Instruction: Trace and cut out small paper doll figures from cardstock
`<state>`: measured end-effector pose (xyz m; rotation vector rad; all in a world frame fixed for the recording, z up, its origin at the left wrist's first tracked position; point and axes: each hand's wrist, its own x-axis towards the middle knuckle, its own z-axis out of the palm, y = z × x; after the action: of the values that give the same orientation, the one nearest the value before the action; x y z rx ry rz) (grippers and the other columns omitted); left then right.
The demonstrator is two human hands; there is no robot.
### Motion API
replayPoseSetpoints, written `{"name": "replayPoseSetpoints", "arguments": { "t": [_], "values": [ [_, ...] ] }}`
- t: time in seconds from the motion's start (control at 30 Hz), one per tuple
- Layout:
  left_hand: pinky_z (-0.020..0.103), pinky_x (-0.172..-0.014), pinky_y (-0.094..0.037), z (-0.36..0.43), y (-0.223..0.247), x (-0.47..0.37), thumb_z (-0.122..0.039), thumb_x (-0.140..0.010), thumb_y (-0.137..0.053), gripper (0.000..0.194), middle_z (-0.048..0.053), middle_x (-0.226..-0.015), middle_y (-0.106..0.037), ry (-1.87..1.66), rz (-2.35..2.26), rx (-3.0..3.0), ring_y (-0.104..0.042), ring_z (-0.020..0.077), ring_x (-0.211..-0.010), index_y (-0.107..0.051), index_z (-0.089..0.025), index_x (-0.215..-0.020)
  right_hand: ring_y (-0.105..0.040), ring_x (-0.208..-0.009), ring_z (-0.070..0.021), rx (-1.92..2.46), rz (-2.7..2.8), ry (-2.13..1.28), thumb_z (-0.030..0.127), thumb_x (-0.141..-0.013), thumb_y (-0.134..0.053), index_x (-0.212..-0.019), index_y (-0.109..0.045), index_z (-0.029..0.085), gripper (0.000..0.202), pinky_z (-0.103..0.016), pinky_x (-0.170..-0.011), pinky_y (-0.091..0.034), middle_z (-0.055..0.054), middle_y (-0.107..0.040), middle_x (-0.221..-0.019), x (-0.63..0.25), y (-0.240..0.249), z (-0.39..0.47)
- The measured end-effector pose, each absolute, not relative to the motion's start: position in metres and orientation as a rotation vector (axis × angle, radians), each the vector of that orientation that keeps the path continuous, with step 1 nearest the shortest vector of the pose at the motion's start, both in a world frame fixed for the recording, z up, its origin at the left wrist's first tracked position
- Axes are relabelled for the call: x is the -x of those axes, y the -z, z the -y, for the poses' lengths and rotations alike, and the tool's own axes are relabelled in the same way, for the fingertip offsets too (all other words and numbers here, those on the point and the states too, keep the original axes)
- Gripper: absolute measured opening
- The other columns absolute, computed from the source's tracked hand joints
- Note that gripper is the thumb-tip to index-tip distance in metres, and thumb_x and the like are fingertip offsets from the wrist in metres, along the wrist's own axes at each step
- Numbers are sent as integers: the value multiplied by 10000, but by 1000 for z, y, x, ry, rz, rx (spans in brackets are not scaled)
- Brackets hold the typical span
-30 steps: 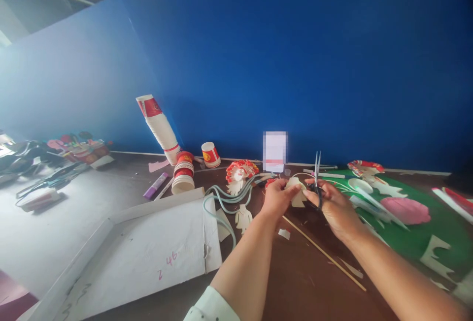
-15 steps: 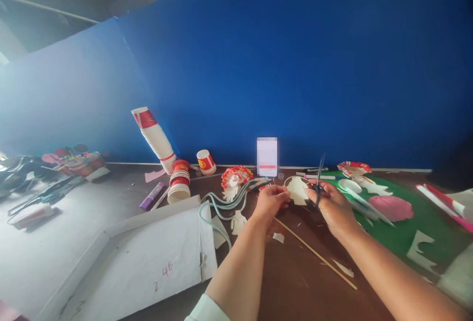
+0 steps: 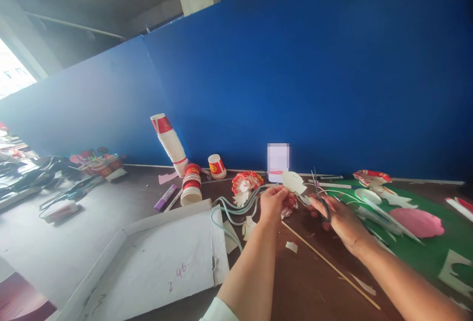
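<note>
Pinched in my left hand [image 3: 274,203] is a cream paper cut-out [image 3: 294,182] with notched edges, held up above the table. My right hand [image 3: 338,215] grips a pair of dark-handled scissors [image 3: 320,197], whose blades point up and stand to the right of the paper. A thin wooden stick [image 3: 330,264] lies below both hands, with a small paper scrap [image 3: 291,246] beside it. To the left of my left hand are a red-and-white fringed paper-cup piece [image 3: 247,185], pale blue cords [image 3: 236,215] and another cream cut-out [image 3: 249,228].
A shallow white box [image 3: 155,262] takes up the front left. Behind it a leaning stack of paper cups [image 3: 172,146], a single cup [image 3: 217,167] and a purple glue stick [image 3: 165,198] stand or lie. On the right, a green mat [image 3: 410,249] carries a pink round piece [image 3: 417,222]. A blue partition rises behind.
The paper has turned and risen a little in my left hand. The scissors have moved down and tilted, apart from the paper. The whole view has shifted slightly.
</note>
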<state>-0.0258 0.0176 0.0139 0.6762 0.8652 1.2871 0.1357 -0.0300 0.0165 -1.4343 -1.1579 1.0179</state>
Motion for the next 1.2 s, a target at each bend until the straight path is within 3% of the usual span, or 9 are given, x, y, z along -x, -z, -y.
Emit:
{"name": "replayPoseSetpoints", "arguments": {
  "t": [0.17, 0.33, 0.53, 0.8, 1.2],
  "values": [
    [235, -584, -532, -18, -19, 28, -324, -620, -853, 348, 40, -674, -650, -1372, -826, -627, -642, 128, -602, -603, -133, -768, -691, -835, -308, 1447, 1238, -1145, 418, -646, -786, -991, -761, 291, 368, -289, -460, -481, -53, -764, -846, -129, -20, 37],
    [214, -611, -526, -18, -21, 31, -320, -643, -838, 316, 53, -694, -662, -1379, -758, -598, -630, 106, -612, -627, -122, -768, -691, -860, -295, 1442, 1288, -1260, 341, -609, -810, -1026, -773, 322, 419, -263, -464, -483, -33, -774, -909, -127, -23, 41],
    [217, -637, -507, -18, -20, 29, -346, -564, -882, 374, 31, -679, -640, -1363, -687, -586, -596, 87, -590, -644, -119, -743, -682, -699, -261, 1297, 1346, -1350, 375, -657, -791, -1013, -790, 294, 365, -297, -507, -505, -22, -747, -747, -115, -33, 49],
    [231, -555, -452, -15, -19, 23, -416, -489, -895, 450, 15, -647, -608, -1276, -723, -625, -555, 90, -541, -645, -123, -721, -622, -692, -234, 1297, 1357, -1314, 406, -668, -787, -1001, -793, 302, 349, -306, -578, -494, -11, -695, -693, -115, -36, 51],
    [216, -519, -392, -16, -15, 22, -400, -504, -885, 440, 6, -623, -589, -1261, -728, -648, -550, 92, -544, -650, -122, -752, -553, -592, -184, 1331, 1361, -1260, 409, -660, -797, -984, -804, 297, 343, -277, -502, -415, 9, -660, -644, -114, -38, 53]
  ]
}}
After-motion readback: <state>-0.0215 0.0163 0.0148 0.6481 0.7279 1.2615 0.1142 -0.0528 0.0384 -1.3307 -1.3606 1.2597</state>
